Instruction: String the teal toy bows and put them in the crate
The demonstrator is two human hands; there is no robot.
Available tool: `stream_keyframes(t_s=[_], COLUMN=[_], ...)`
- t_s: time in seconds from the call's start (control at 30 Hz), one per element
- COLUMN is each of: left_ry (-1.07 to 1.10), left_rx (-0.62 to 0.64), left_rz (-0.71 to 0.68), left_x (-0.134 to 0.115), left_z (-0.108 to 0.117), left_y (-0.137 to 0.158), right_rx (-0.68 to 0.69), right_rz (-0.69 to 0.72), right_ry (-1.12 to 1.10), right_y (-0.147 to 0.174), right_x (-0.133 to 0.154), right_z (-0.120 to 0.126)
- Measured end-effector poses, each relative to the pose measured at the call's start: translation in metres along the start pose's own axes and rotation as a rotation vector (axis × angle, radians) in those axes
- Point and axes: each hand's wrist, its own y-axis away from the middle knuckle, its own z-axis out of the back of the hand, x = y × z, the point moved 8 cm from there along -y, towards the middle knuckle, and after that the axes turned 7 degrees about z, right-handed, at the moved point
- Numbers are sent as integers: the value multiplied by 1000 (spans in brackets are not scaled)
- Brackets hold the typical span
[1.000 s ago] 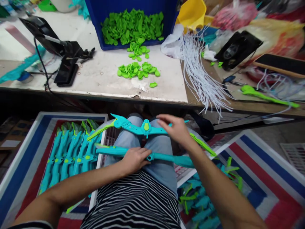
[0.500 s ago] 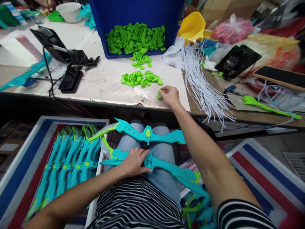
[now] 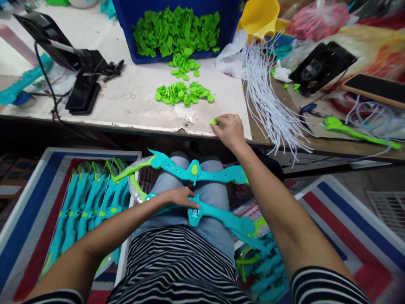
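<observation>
Two turquoise toy bows lie across my thighs. My left hand (image 3: 182,197) is closed around the middle of the near toy bow (image 3: 223,214), beside its central block; the fingers underneath are hidden. The far toy bow (image 3: 210,175) rests toward my knees, with a lime-green insert at its centre. Over the front edge of the table, my right hand (image 3: 230,130) pinches a small lime-green plastic piece (image 3: 214,121) between thumb and fingers. Similar loose green pieces (image 3: 180,93) lie in a small heap beyond that hand.
A tipped blue bin (image 3: 128,38) spills green pieces onto the table (image 3: 133,103). White cords (image 3: 268,97) hang over the edge at right. A black stand (image 3: 84,95) is at left. Assembled bows (image 3: 87,202) fill the left crate; more bows (image 3: 265,270) lie low on the right.
My left hand has turned the near bow, so its central block now shows a different side. The right hand still pinches the green piece at the table edge. The view has shifted slightly.
</observation>
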Motion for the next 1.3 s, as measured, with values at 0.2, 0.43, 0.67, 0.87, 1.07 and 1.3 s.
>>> stream_keyframes(t_s=[0.2,0.43,0.67,0.87,1.07,1.3], left_ry=[195,347,324,290,228,41], left_rx=[61,66,82,123,79,41], left_rz=[-9,18,-33,-96,-96,-123], left_x=[8,12,10,4,6,6], left_z=[6,1,2,1,-5,-4], left_y=[-5,-5,0,3,-2,-6], right_rx=[77,235,198,217,310,413], right_rz=[287,288,221,81,-186,-278], right_ry=[-275,-266,-241,-249,-279,-257], right_y=[107,241,247,259,267,268], right_x=[93,146,143,141,114,111], right_z=[23,5,0,-8,-26,-44])
